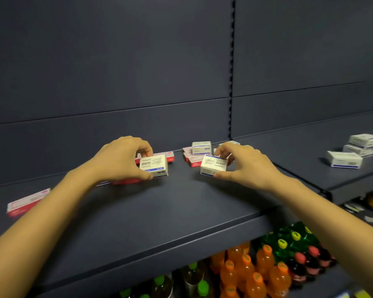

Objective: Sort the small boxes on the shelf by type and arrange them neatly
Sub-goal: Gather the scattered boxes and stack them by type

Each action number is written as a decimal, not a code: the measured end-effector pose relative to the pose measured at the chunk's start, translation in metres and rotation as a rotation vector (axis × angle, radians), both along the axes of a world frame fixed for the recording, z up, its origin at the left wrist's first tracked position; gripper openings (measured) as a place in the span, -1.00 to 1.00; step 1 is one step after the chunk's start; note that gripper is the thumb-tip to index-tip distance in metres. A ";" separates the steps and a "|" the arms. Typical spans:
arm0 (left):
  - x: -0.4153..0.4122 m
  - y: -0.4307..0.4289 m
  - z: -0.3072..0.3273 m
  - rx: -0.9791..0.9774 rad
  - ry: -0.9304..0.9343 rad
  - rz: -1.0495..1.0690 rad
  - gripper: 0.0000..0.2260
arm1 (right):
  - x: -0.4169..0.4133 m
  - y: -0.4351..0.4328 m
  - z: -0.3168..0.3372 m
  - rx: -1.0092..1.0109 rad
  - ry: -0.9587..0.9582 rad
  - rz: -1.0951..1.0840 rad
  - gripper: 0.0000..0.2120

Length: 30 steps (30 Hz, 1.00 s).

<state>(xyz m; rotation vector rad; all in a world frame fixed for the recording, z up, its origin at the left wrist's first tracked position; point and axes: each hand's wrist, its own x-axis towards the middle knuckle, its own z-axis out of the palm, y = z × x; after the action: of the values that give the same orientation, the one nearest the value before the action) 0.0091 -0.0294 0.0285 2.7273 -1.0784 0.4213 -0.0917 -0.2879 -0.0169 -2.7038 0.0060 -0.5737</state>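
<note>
Pinching left white box [153, 165], left hand [119, 160] fingers, right hand [246, 166] fingers pinching right white box [213, 165], shelf [159, 211] open between them

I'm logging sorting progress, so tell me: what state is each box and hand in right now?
Left hand: holds a white box.
Left white box: held, print upright.
Right hand: holds another white box.
Right white box: held, print upside down.
Far-left red box: lying flat, alone.
Middle pile: white and red boxes mixed, unsorted.
Right-shelf white boxes: three grouped together, untidy.
</note>
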 end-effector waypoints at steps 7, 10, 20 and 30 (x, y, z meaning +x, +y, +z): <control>-0.034 -0.109 -0.008 -0.039 0.027 -0.105 -0.67 | -0.062 -0.089 0.005 -0.024 0.016 -0.115 -0.61; -0.051 -0.159 -0.012 -0.034 0.021 -0.136 -0.63 | -0.089 -0.135 0.006 -0.025 0.026 -0.144 -0.61; -0.103 -0.280 -0.026 -0.081 0.039 -0.168 -0.69 | -0.138 -0.265 0.003 0.006 0.013 -0.205 -0.66; -0.108 -0.318 -0.004 -0.059 0.018 -0.021 -0.71 | -0.095 -0.299 0.011 0.058 0.040 -0.034 -0.68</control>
<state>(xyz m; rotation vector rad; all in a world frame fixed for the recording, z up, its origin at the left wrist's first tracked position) -0.0989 -0.3479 0.0245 2.6614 -1.0716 0.4179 -0.1870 -0.5867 -0.0055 -2.6632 0.0781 -0.5211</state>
